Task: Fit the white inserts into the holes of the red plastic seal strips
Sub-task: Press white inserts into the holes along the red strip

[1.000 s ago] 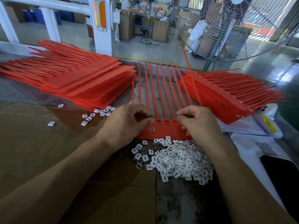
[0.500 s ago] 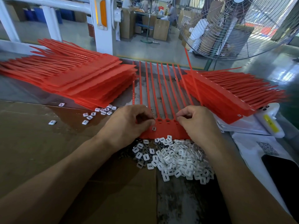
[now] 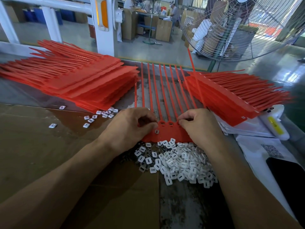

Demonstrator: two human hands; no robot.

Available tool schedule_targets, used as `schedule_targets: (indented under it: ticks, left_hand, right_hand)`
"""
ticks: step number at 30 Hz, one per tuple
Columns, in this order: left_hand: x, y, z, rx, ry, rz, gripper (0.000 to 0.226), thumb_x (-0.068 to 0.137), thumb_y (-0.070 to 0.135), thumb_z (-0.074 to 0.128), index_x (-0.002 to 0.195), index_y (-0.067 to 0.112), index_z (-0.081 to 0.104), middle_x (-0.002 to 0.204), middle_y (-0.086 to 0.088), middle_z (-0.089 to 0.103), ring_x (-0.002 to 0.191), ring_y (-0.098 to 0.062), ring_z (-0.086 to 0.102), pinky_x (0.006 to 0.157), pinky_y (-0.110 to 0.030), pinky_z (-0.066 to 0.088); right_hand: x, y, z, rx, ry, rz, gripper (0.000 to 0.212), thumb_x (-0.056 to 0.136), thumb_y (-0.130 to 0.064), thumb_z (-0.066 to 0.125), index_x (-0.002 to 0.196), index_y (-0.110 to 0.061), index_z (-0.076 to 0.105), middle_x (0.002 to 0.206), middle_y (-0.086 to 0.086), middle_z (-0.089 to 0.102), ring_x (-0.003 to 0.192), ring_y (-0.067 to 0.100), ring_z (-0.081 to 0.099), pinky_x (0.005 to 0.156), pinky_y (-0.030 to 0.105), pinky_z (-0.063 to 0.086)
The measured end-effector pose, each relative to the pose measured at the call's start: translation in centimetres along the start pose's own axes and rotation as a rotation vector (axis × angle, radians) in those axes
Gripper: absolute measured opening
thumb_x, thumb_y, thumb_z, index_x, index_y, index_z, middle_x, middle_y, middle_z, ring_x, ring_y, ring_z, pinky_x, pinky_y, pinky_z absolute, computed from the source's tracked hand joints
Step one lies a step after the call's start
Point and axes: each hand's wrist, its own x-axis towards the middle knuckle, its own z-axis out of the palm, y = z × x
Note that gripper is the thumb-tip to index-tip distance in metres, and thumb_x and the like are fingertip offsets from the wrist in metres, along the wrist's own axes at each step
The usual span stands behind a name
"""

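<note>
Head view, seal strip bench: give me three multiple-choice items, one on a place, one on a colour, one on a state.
1. The big pile of white inserts lies where?
A. nearest the person, before the strip sheet being worked on
B. on the left stack
C. under the fan

2. What colour are the seal strips?
A. blue
B. red
C. yellow

3. The left hand is doing what?
A. lying flat
B. raised clear
C. fingers curled at the strip heads

Key: 1 A, the pile lies between the forearms; 2 B, every sheet is red; 3 C, its fingertips meet at the heads.
</note>
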Motion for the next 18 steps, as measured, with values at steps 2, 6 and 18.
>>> schedule_targets:
  ticks: [2,6,18]
  left_hand:
    - [0.02,0.04,0.02,-0.002,-0.003,-0.002,0.011,0.089,0.039,0.073,0.097,0.032,0.073,0.089,0.021,0.07,0.086,0.007,0.065,0.075,-0.013,0.053]
    - [-0.04,0.07,0.03,-0.001,-0.003,-0.004,0.01,0.089,0.039,0.073,0.097,0.033,0.073,0.09,0.021,0.07,0.086,0.007,0.066,0.074,-0.013,0.053]
    - [0.08,-0.11,-0.09,0.014,-0.001,-0.015,0.009,0.089,0.037,0.074,0.097,0.034,0.073,0.09,0.022,0.07,0.087,0.008,0.064,0.075,-0.009,0.049]
  right_hand:
    - [0.04,0.09,0.05,-0.001,0.002,0.012,0.016,0.095,-0.019,0.071,0.087,-0.032,0.077,0.07,-0.015,0.071,0.075,0.023,0.074,0.065,0.034,0.059]
    - [0.05,0.56,-0.2,0.024,0.008,0.024,0.012,0.096,-0.021,0.071,0.099,-0.027,0.081,0.076,-0.024,0.066,0.074,0.003,0.071,0.057,0.014,0.055]
    - [-0.44,0.58,-0.81,-0.059,-0.011,-0.026,0.019,0.096,-0.013,0.067,0.098,-0.024,0.083,0.099,-0.013,0.077,0.076,-0.004,0.067,0.066,0.009,0.049]
